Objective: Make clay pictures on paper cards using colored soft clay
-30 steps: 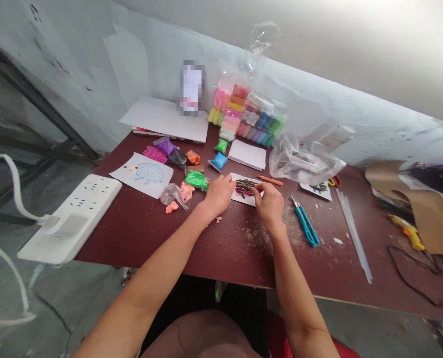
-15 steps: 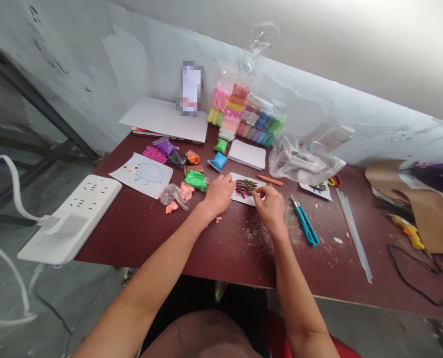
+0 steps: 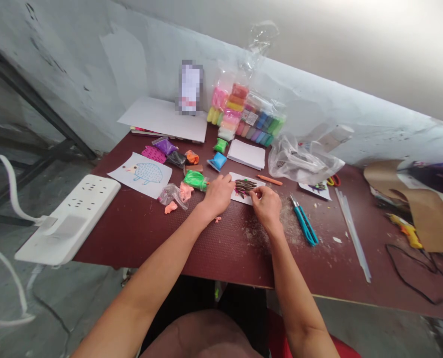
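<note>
A small white card (image 3: 237,176) lies on the table, bearing a cluster of dark, narrow pieces (image 3: 246,186) with pink bits along its lower side. My left hand (image 3: 219,195) rests at the card's left edge, fingers laid down over that edge. At the lower right of the card, the thumb and forefinger of my right hand (image 3: 267,203) are pinched together against the cluster; whatever is between the fingertips is too small to make out. Beyond the card lies an orange pencil-like stick (image 3: 270,180). Left of my left hand are a green clay packet (image 3: 194,180) and peach clay lumps (image 3: 186,192).
A teal cutter (image 3: 305,223) and a clear stick (image 3: 355,238) lie on the right, before a glue gun (image 3: 408,231). A hedgehog drawing (image 3: 143,174) and a power strip (image 3: 75,214) are on the left. Clay packs (image 3: 240,114) and a plastic bag (image 3: 303,159) stand behind.
My right hand has shifted slightly left, its fingertips a little lower on the card. The left hand stays in place, and the view has moved a touch.
</note>
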A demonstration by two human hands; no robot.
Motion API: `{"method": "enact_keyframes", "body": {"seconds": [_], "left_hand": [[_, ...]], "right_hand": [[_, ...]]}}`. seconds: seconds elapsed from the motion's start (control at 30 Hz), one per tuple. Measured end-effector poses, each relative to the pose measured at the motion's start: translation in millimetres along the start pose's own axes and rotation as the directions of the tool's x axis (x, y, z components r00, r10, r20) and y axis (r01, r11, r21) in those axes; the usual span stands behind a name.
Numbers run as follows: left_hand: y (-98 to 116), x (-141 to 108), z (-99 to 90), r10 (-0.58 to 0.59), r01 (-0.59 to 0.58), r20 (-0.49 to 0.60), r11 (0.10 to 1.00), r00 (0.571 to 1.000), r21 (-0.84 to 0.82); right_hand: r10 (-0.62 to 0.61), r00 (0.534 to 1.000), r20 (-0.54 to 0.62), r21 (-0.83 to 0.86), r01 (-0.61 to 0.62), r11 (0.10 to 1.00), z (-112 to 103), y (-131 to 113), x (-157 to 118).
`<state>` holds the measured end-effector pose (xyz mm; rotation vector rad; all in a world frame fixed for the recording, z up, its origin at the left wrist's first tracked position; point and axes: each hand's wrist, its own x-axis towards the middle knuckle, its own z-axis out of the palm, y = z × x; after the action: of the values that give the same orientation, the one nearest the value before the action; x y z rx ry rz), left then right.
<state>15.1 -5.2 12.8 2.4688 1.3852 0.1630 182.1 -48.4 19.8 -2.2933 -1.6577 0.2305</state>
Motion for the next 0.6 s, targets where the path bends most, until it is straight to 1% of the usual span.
{"method": "enact_keyframes", "body": {"seconds": [0.17, 0.27, 0.37, 0.4, 0.47, 0.53, 0.6], "left_hand": [[-1, 0, 0.8, 0.003, -0.003, -0.003, 1.000, 1.000, 0.005], [-2, 0, 1.2, 0.001, -0.001, -0.001, 1.000, 1.000, 0.004], [-2, 0, 1.1, -0.004, 0.004, -0.006, 1.000, 1.000, 0.003], [-2, 0, 0.9, -0.004, 0.004, -0.007, 1.000, 1.000, 0.001], [-1, 0, -0.2, -0.007, 0.007, -0.008, 1.000, 1.000, -0.006], [0, -1, -1.7, -0.014, 0.013, -0.007, 1.000, 1.000, -0.017], [1, -2, -2.9, -0.016, 0.016, -0.007, 1.000, 1.000, -0.022]], "right_hand": [[0.004, 1.000, -0.022, 0.035, -0.003, 0.999, 3, 1, 0], [0.001, 0.999, -0.048, 0.065, 0.002, 0.998, -1, 2, -1], [-0.027, 0.996, -0.086, 0.075, 0.034, 0.997, -7, 3, -5], [-0.038, 0.996, -0.079, 0.069, 0.043, 0.997, -9, 2, -7], [-0.057, 0.998, -0.023, 0.045, 0.058, 0.997, -10, 0, -12], [-0.062, 0.997, 0.044, 0.003, 0.062, 0.998, -7, -4, -16], [-0.056, 0.996, 0.072, -0.045, 0.059, 0.997, -2, -9, -19]]}}
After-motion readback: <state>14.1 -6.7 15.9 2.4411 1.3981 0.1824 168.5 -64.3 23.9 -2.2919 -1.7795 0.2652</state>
